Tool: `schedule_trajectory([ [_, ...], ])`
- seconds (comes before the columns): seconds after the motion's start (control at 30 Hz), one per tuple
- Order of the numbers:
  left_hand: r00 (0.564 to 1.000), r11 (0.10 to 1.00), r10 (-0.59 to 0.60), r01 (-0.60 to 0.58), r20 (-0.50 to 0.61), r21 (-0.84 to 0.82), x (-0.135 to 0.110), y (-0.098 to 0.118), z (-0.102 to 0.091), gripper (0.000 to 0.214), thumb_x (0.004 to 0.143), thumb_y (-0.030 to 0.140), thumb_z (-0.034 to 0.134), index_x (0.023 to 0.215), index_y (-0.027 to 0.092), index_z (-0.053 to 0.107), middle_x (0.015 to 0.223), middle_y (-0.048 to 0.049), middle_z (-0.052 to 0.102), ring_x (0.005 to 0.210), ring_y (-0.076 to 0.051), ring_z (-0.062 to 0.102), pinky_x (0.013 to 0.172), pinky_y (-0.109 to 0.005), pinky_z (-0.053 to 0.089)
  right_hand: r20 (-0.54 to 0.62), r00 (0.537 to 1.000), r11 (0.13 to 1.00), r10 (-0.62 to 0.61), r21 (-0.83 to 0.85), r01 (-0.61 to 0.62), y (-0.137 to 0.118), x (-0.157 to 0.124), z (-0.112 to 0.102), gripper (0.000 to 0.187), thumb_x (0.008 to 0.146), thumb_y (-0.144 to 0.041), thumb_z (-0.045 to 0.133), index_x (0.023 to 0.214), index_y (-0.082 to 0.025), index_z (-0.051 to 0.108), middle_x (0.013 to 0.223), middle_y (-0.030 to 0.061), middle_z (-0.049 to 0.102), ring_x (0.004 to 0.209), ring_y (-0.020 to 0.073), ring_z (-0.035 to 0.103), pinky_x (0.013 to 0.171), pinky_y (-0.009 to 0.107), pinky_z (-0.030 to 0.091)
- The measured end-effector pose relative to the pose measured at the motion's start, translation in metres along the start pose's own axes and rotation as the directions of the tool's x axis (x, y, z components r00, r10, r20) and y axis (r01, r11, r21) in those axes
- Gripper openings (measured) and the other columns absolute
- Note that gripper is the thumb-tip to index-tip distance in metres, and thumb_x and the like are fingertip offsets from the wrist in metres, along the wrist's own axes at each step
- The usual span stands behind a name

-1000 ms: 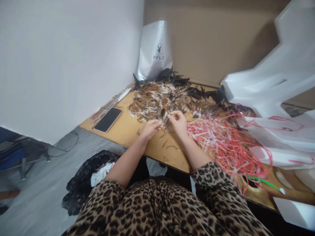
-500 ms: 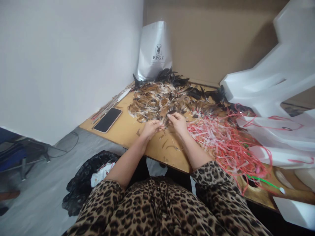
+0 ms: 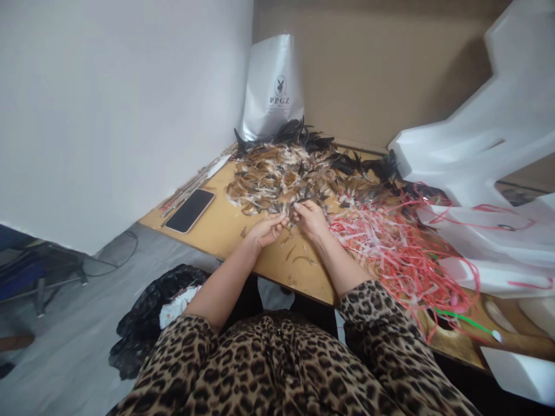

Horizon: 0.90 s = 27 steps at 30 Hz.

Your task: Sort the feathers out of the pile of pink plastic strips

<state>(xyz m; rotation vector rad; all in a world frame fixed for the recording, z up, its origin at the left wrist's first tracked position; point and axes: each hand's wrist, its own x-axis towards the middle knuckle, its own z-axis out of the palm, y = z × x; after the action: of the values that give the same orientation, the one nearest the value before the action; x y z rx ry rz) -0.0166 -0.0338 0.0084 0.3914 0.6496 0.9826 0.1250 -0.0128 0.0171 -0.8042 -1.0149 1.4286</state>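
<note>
My left hand is closed in a pinch over the near edge of a pile of brown and cream feathers. Small feather pieces show at its fingertips, though their exact shape is hard to make out. Just to its right, my right hand pinches a dark feather between thumb and forefinger. The two sets of fingertips are close together, a small gap apart. Loose feather bits lie on the wooden table beneath the hands.
Red and pink ribbon strands are heaped on the right beside white moulded pieces. A phone lies at the left. Black feathers lie before a white bag at the back. A black plastic bag sits on the floor.
The dark feather at my right fingertips shows less and sits lower. My left hand has turned slightly, its fingers more curled. Both hands stay over the same spot.
</note>
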Motion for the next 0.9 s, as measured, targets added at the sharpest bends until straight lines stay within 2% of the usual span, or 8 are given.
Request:
schedule_trajectory([
  [0.13, 1.000, 1.000, -0.019, 0.019, 0.009, -0.015, -0.0014, 0.0003, 0.0016, 0.014, 0.078, 0.001, 0.048, 0.075, 0.008, 0.060, 0.068, -0.0026, 0.061, 0.052, -0.002, 0.057, 0.043, -0.005, 0.043, -0.009, 1.000, 1.000, -0.001, -0.010, 0.001, 0.0044, 0.0004, 0.0014, 0.021, 0.061, -0.032, 0.071, 0.066, -0.019, 0.056, 0.052, -0.0061, 0.050, 0.046, 0.0053, 0.042, 0.045, 0.020, 0.033],
  [0.43, 1.000, 1.000, -0.022, 0.022, 0.014, 0.003, -0.0019, 0.0008, 0.0020, 0.014, 0.078, 0.000, 0.048, 0.076, 0.008, 0.060, 0.068, -0.0035, 0.062, 0.051, -0.002, 0.056, 0.043, -0.005, 0.043, 0.021, 1.000, 0.996, 0.008, 0.092, -0.010, 0.0043, -0.0007, 0.0030, 0.018, 0.062, -0.029, 0.071, 0.068, -0.019, 0.056, 0.053, -0.0058, 0.051, 0.048, 0.0053, 0.043, 0.047, 0.019, 0.034],
  [0.9, 0.999, 0.999, -0.034, 0.036, 0.042, -0.033, -0.0007, 0.0005, -0.0022, 0.013, 0.079, 0.003, 0.048, 0.076, 0.009, 0.060, 0.071, -0.0038, 0.062, 0.053, -0.002, 0.057, 0.043, -0.005, 0.043, 0.023, 1.000, 1.000, -0.011, -0.028, 0.012, 0.0088, 0.0048, -0.0061, 0.021, 0.062, -0.033, 0.070, 0.072, -0.019, 0.058, 0.054, -0.0062, 0.049, 0.048, 0.0057, 0.042, 0.049, 0.020, 0.033],
])
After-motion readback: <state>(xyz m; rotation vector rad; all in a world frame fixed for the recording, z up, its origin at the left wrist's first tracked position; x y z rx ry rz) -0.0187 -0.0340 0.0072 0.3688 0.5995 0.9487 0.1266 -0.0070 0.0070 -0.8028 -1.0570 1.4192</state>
